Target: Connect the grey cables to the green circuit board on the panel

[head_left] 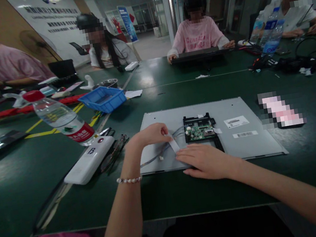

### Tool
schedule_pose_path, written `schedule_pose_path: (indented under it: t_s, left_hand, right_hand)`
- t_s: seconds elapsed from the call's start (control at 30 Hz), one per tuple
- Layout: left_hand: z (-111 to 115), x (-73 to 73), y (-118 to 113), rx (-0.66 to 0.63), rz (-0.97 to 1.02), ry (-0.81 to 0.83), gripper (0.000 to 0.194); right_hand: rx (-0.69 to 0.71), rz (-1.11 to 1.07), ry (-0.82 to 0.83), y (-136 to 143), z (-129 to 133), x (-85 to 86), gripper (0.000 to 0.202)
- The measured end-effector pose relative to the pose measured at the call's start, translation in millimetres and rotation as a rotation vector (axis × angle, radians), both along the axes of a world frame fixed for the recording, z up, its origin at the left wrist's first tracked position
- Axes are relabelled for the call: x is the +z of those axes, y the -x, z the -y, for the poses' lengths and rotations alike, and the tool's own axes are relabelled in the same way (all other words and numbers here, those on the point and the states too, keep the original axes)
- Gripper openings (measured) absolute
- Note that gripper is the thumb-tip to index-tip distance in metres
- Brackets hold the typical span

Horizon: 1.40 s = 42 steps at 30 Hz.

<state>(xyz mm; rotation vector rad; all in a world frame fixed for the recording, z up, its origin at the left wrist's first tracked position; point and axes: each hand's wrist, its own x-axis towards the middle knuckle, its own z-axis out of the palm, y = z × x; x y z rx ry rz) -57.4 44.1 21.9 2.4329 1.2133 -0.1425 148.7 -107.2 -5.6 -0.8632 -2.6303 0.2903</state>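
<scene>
A grey metal panel (234, 138) lies flat on the green table, with a green circuit board (199, 131) in a black frame on it. My left hand (153, 134) is closed in a pinch on one end of a whitish strip (174, 144) above the panel's left part. Near the strip's lower end, my right hand (203, 160) rests on the panel's front part, palm down with fingers extended. Thin grey cables (155, 157) run from the board toward the panel's left edge, passing by the strip. Two white labels are on the panel's right side.
Left of the panel are a white power bank (91, 162), eyeglasses (114, 154), a water bottle (64, 122) and a blue basket (104, 99). A phone (282, 110) lies to the right. Cables (297, 64) and bottles stand farther right. Several people sit around the table.
</scene>
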Motion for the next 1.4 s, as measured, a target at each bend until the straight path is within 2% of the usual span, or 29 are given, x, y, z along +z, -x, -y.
schedule_pose_path:
  t_s: [0.17, 0.53, 0.8, 0.93, 1.07, 1.17, 1.3, 1.4]
  left_hand:
    - [8, 6.4, -5, 0.008, -0.056, -0.026, 0.048]
    - [12, 8.0, -6, -0.019, -0.057, -0.031, 0.046]
    - [8, 5.6, -3, -0.093, -0.051, -0.033, 0.045]
    - [7, 5.2, -3, -0.103, -0.029, -0.048, 0.050]
    - [6, 9.0, -3, -0.021, 0.068, -0.128, 0.054]
    - [6, 13.2, -2, -0.019, 0.111, -0.150, 0.050]
    - [6, 16.1, -1, -0.052, 0.068, -0.086, 0.042]
    - [5, 15.0, 0, -0.058, 0.042, -0.062, 0.041]
  right_hand:
    - [0.001, -0.001, -0.015, 0, -1, -2.2, 0.042]
    - [0.009, -0.004, -0.030, -1, -1, -1.8, 0.038]
    - [-0.009, -0.033, -0.095, -10, -2, 3.3, 0.036]
    - [-0.148, -0.175, -0.075, -25, -8, 3.2, 0.034]
    - [-0.447, -0.356, -0.040, -51, -18, 5.6, 0.030]
    - [-0.661, -0.362, 0.005, -77, -27, 7.3, 0.028]
    - [-0.787, -0.282, 0.137, -107, -37, 0.4, 0.029]
    - [-0.778, -0.249, 0.267, -118, -42, -7.6, 0.029]
